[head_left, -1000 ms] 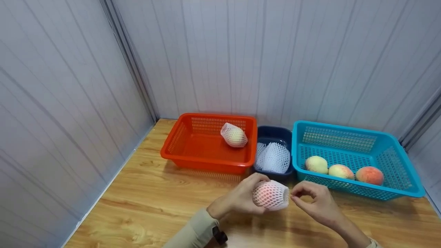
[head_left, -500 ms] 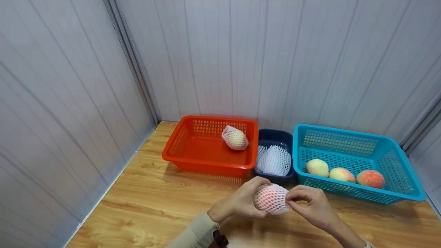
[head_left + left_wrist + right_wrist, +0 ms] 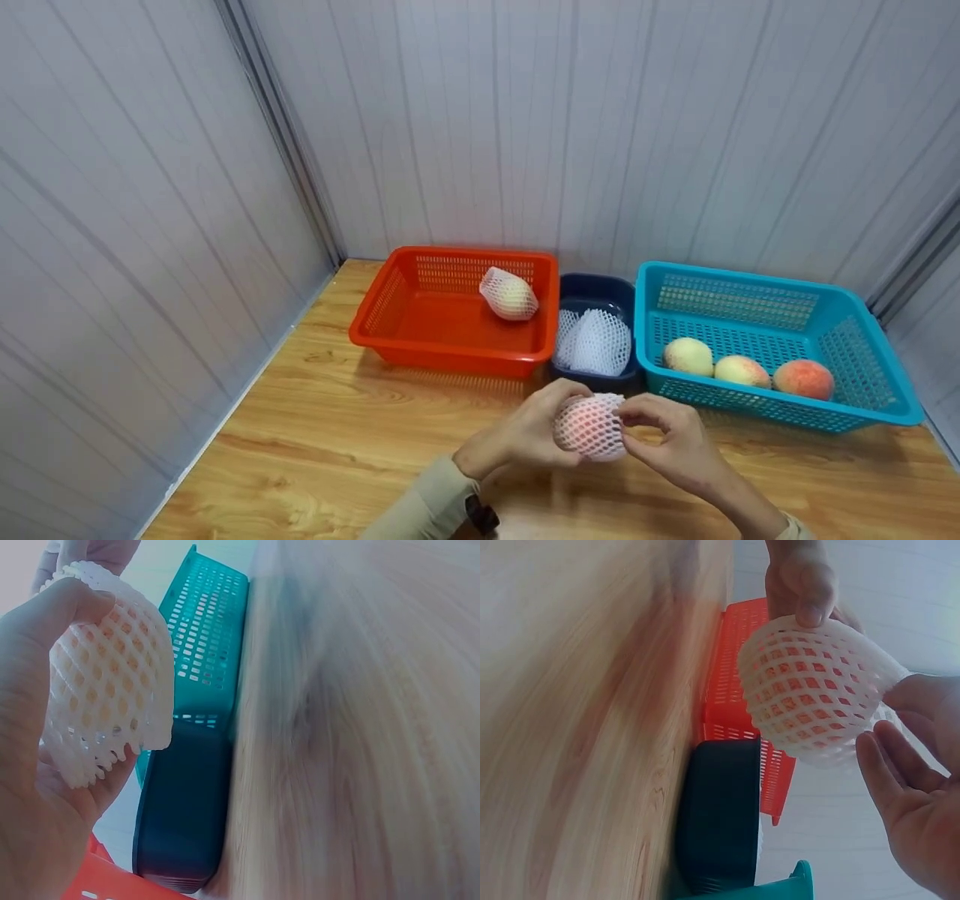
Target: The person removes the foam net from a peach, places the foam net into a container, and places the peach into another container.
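A reddish peach inside a white foam net sleeve (image 3: 592, 427) is held above the table, in front of the dark blue bin. My left hand (image 3: 536, 427) grips it from the left, thumb and fingers curled round the netted fruit. On its other side my right hand (image 3: 675, 442) pinches the open end of the net between thumb and fingertips, as the right wrist view also shows. In the left wrist view the foam net (image 3: 109, 675) covers most of the peach, and the left thumb presses on it.
A red basket (image 3: 450, 356) at the left holds one netted peach (image 3: 511, 296). The dark blue bin (image 3: 600, 285) beside it holds white foam nets (image 3: 600, 343). At the right, a turquoise basket (image 3: 757, 279) contains bare peaches (image 3: 804, 379). Walls rise behind and at both sides.
My right hand has come left from just beside the net's end and now pinches it. The left hand keeps its grip on the netted peach, nearly in place.
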A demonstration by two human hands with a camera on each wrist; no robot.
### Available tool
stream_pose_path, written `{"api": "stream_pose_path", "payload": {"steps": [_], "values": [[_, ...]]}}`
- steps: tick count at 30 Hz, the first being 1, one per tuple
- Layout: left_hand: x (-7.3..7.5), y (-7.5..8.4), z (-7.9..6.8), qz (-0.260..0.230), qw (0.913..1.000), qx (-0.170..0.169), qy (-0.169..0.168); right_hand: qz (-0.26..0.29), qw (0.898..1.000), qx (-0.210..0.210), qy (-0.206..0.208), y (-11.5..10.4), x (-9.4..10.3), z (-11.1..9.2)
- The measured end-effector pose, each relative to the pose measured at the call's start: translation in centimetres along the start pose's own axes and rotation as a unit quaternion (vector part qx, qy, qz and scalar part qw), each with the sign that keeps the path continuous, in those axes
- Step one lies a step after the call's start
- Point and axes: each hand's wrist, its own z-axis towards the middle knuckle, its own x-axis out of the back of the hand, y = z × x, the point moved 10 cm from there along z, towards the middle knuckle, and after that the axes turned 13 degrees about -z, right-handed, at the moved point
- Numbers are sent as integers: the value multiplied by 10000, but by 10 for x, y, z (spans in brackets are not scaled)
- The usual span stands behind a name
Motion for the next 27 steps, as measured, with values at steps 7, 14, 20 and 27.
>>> {"api": "stream_pose_path", "payload": {"steps": [7,14,20,27], "values": [[1,6,5,85,9996,-266,34,-34,9995,74,-290,0,-4,4],[-3,8,4,-151,9994,-292,59,-140,9985,268,-454,-1,-14,3],[-6,8,1,-229,9992,-325,47,-220,9978,155,-614,2,-24,0],[-7,9,-4,-201,9992,-335,86,-294,9984,201,-449,2,-27,-3]]}}
